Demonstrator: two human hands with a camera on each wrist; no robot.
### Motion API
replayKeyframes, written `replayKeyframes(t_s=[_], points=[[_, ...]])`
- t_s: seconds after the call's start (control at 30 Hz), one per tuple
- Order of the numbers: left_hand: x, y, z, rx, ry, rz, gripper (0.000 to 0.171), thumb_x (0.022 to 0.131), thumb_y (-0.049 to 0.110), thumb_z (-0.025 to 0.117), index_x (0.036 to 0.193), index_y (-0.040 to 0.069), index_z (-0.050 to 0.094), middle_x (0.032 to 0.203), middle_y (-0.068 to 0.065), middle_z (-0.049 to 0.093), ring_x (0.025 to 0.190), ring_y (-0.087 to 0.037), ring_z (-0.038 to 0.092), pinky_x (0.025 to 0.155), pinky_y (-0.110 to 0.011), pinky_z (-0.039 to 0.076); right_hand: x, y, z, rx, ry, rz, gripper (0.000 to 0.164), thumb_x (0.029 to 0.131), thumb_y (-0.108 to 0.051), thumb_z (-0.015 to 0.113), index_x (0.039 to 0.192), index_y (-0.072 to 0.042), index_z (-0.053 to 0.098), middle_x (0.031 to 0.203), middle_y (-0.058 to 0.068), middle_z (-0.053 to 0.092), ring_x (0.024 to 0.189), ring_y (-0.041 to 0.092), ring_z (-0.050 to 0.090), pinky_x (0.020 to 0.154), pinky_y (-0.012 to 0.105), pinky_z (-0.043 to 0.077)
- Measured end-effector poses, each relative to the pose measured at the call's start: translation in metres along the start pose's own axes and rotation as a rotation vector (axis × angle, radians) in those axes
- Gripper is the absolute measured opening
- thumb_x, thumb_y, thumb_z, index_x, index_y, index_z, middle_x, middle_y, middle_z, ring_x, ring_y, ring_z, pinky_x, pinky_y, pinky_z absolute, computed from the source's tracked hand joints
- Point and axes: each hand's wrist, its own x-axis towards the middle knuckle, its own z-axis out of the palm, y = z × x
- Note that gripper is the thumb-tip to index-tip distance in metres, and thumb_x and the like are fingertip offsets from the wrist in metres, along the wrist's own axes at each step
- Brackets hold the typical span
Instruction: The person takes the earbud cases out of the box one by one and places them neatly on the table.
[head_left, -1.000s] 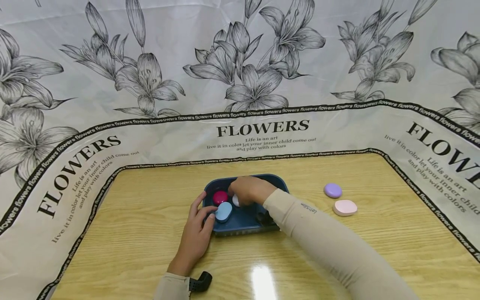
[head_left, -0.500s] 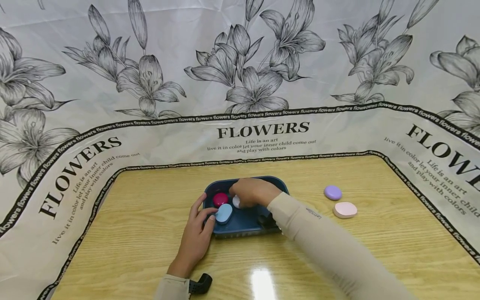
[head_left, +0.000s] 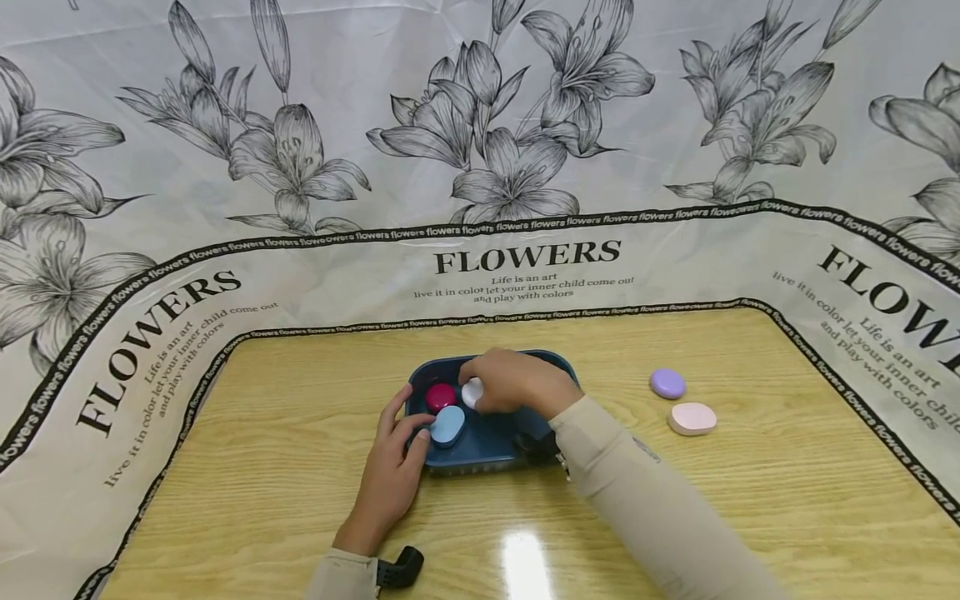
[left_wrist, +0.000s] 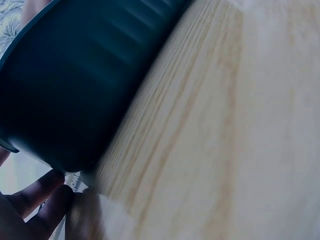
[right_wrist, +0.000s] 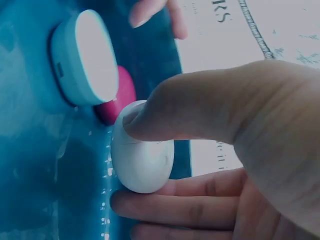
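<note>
My right hand (head_left: pixel 517 382) reaches into a dark blue plastic bin (head_left: pixel 487 463) and holds a white earbud case (right_wrist: pixel 145 160). The thumb (right_wrist: pixel 185 107) presses on the case's face and the fingers lie behind it. A seam runs across this rounded case. Beside it in the bin are a crimson case (head_left: pixel 441 397) and a light blue earbud case (head_left: pixel 448 425), which has a small port in its side. My left hand (head_left: pixel 393 458) grips the bin's left end, with fingertips over the rim near the light blue case and other fingers against the outer wall.
On the table (head_left: pixel 285 433), right of the bin, lie a purple rounded case (head_left: pixel 667 383) and a pale pink one (head_left: pixel 692 418). A black strap piece (head_left: pixel 401 568) is on my left wrist. A flower-printed cloth (head_left: pixel 525 183) surrounds the table's back and sides.
My right hand has turned slightly, its forearm shifting right, and more of the white earbud case shows. The left hand, bin and other cases stay in place.
</note>
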Motion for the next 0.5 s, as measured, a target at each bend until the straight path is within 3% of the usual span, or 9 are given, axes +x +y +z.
replayKeyframes(t_s=[0.2,0.5], points=[[0.0,0.001,0.0,-0.005,-0.005,-0.01,0.024,0.106,0.019,0.052,0.121,0.013,0.069,0.161,0.006,0.027,0.144,-0.024,0.033,0.105,-0.055,0.038,-0.011,0.001,-0.001,0.046,0.063,-0.029,0.043,0.091,-0.018,0.073,0.133,-0.013,0.064,0.12,0.006,0.063,0.097,0.02,0.056,0.083,0.037,0.049],[0.0,0.0,0.0,0.001,-0.003,-0.018,0.023,0.105,0.019,0.052,0.121,0.014,0.069,0.161,0.007,0.027,0.144,-0.024,0.034,0.106,-0.056,0.037,-0.027,0.005,0.006,0.119,0.17,0.007,0.044,0.091,-0.023,0.071,0.134,-0.016,0.064,0.12,0.006,0.058,0.091,0.018,0.053,0.076,0.035,0.048]])
